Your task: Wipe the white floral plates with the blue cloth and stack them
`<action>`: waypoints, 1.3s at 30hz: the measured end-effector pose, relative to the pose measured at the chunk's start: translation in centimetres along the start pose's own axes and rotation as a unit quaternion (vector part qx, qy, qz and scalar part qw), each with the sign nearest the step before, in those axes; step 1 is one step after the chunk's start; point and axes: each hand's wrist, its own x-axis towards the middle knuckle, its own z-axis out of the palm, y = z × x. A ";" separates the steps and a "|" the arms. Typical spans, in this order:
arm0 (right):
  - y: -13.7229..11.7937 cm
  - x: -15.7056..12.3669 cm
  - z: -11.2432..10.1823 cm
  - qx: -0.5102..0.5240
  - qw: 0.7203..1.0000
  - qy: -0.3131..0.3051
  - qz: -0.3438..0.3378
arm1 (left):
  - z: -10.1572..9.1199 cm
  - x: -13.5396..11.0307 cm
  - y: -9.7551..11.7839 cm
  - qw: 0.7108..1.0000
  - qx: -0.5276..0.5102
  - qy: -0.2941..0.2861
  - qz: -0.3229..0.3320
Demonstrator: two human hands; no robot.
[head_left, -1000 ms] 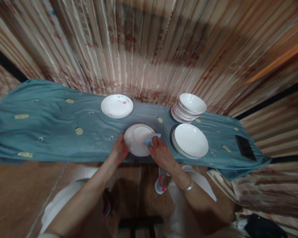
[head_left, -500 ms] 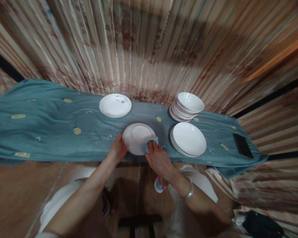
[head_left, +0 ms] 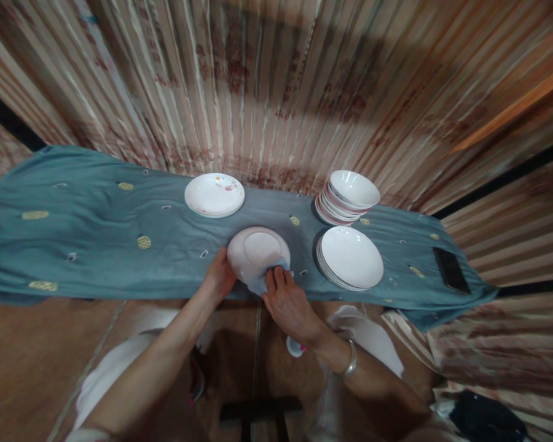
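A white plate (head_left: 257,250) is held upside down over the near edge of a table draped in teal cloth (head_left: 96,245). My left hand (head_left: 220,277) grips its left rim. With my right hand (head_left: 287,302) I press a small light-blue cloth (head_left: 263,279) against the plate's near rim, fingers closed on the cloth. A silver bangle (head_left: 350,359) sits on my right wrist.
A floral white plate (head_left: 214,194) lies behind. A stack of white plates (head_left: 351,257) stands to the right, with a stack of bowls (head_left: 348,197) behind it. A dark phone (head_left: 450,270) lies at the cloth's right end. Striped curtains hang behind.
My right hand has slid the blue cloth from the plate's right side round to its near rim. The left hand keeps its hold on the plate.
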 end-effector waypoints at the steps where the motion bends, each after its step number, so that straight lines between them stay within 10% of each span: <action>1: -0.1 0.0 0.0 0.005 1.000 0.003 0.000 | 0.0 0.0 0.0 1.000 0.000 0.000 0.001; 39: -1.7 2.0 1.0 0.096 0.988 0.078 -0.094 | 0.4 -0.4 0.1 0.999 -0.021 -0.003 -0.025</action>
